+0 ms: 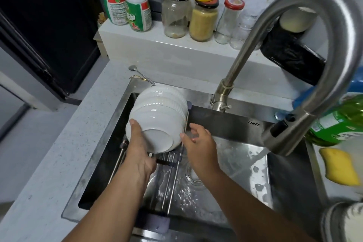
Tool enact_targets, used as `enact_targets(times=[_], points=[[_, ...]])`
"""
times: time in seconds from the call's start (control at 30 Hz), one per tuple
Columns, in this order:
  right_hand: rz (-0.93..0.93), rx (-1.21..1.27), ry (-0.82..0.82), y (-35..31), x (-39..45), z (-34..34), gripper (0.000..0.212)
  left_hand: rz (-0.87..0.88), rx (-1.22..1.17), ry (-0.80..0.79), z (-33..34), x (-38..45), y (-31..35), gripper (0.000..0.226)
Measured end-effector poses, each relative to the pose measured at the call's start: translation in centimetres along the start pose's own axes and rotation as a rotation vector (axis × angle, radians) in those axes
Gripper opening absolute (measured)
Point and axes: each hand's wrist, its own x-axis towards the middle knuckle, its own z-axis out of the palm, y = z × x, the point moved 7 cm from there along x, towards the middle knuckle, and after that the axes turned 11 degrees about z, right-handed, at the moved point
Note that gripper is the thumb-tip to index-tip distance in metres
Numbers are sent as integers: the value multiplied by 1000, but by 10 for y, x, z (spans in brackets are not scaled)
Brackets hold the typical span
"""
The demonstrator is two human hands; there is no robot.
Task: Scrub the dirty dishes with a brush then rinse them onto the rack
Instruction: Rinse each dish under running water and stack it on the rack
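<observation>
Three white ribbed bowls lie nested on their sides on a metal rod rack (172, 171) that spans the left part of the steel sink (231, 124). The nearest bowl (157, 131) shows its round base toward me. My left hand (138, 149) holds this bowl from the left and below, thumb on its side. My right hand (198, 141) is beside the bowl's right edge, fingers loosely spread, one fingertip touching the rim. No brush is in view.
Water runs from the curved steel faucet (306, 76) into the wet sink basin. A yellow sponge (339, 167) and a green bottle (337, 124) sit on the right counter. Jars and bottles line the back ledge (157, 45). A spoon (140, 74) lies behind the sink.
</observation>
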Motion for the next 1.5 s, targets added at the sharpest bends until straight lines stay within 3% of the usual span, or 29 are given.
enact_targets(times=[0.1, 0.27, 0.47, 0.67, 0.97, 1.13, 1.27, 1.33, 1.5], points=[[18, 21, 12, 9, -1, -28, 15, -69, -100, 34, 14, -21, -9, 51], [74, -84, -37, 23, -3, -68, 17, -158, -113, 37, 30, -44, -33, 64], [240, -130, -56, 61, -14, -125, 17, -123, 96, -140, 60, -89, -74, 30], [168, -386, -114, 67, -18, -190, 34, -194, 216, -264, 84, -113, -151, 17], [176, -317, 3, 92, -17, -288, 30, -275, 424, -565, 136, -180, -246, 26], [192, -284, 59, 95, -27, -328, 26, -11, 838, -871, 159, -212, -275, 9], [191, -309, 79, 97, -34, -348, 22, 363, 1187, -1057, 181, -230, -290, 38], [196, -311, 91, 101, -36, -355, 22, 559, 1387, -1111, 189, -241, -292, 42], [241, -289, 103, 112, -37, -367, 26, 905, 1672, -1147, 203, -257, -291, 18]])
